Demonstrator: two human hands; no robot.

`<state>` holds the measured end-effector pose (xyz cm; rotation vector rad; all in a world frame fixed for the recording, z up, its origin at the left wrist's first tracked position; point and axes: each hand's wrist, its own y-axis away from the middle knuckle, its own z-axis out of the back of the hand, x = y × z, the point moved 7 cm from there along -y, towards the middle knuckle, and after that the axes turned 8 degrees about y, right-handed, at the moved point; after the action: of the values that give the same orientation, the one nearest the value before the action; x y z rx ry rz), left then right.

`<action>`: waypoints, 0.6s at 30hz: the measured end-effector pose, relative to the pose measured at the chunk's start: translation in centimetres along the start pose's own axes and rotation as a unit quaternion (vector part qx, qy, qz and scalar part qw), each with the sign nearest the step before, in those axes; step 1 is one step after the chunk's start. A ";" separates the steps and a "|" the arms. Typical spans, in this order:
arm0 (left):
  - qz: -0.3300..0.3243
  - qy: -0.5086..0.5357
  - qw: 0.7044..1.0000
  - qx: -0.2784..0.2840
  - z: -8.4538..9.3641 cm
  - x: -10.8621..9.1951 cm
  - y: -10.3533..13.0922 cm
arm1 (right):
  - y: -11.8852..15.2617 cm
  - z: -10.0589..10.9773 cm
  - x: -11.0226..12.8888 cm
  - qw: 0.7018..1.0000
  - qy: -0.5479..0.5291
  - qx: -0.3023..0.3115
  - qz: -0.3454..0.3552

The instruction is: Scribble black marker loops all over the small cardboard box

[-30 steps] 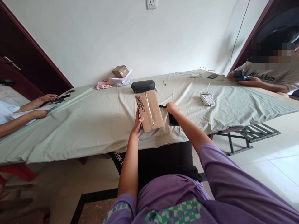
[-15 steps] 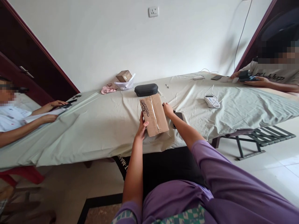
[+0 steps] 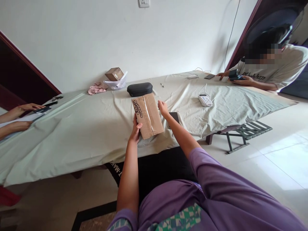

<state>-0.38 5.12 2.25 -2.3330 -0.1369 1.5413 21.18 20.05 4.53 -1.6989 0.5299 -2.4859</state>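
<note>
A brown cardboard box with a shiny tape strip down its middle and black looped scribbles stands tilted at the near side of the table. My left hand grips its lower left edge, thumb on the front face. Just off the box's upper right edge is my right hand, fingers curled closed; what they hold, if anything, is hidden. Behind the box lies a black hard case. A dark flat object, like a phone, lies partly under my right forearm.
On the cloth-covered table are a white device with a cord, a pen, a pink cloth and a small carton on a plastic tub. People sit at both ends, one holding a dark object.
The view has swung to the right, so the table's things sit further left. My right hand has come slightly away from the box's right edge; my left hand keeps its grip.
</note>
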 end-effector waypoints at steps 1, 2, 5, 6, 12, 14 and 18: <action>-0.003 0.000 1.000 0.000 0.0 0.0 0.0 | 0.2 0.1 0.2 0.999 0.036 0.003 0.008; -0.005 0.001 1.000 0.000 0.1 0.0 0.0 | 0.6 0.0 0.2 0.997 0.068 0.014 0.015; -0.003 0.013 1.000 -0.004 0.3 0.2 0.0 | 1.9 -0.7 0.1 0.984 0.157 0.073 0.035; 0.001 0.019 1.000 -0.005 0.3 0.3 0.0 | 2.3 -1.0 -0.1 0.978 0.183 0.093 0.037; 0.000 0.031 1.000 -0.007 0.6 0.7 -0.1 | 2.7 -0.9 0.1 0.965 0.234 0.119 0.016; -0.001 0.032 0.999 -0.010 0.7 0.8 -0.2 | 3.1 -0.4 0.7 0.971 0.209 0.117 0.014; -0.009 0.024 0.999 -0.019 0.9 1.0 -0.2 | 6.5 0.6 1.9 0.982 0.110 0.148 0.041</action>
<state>-0.80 5.81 1.14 -2.3884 -0.1766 1.4852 20.24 13.31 4.23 -1.2801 0.2243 -2.5527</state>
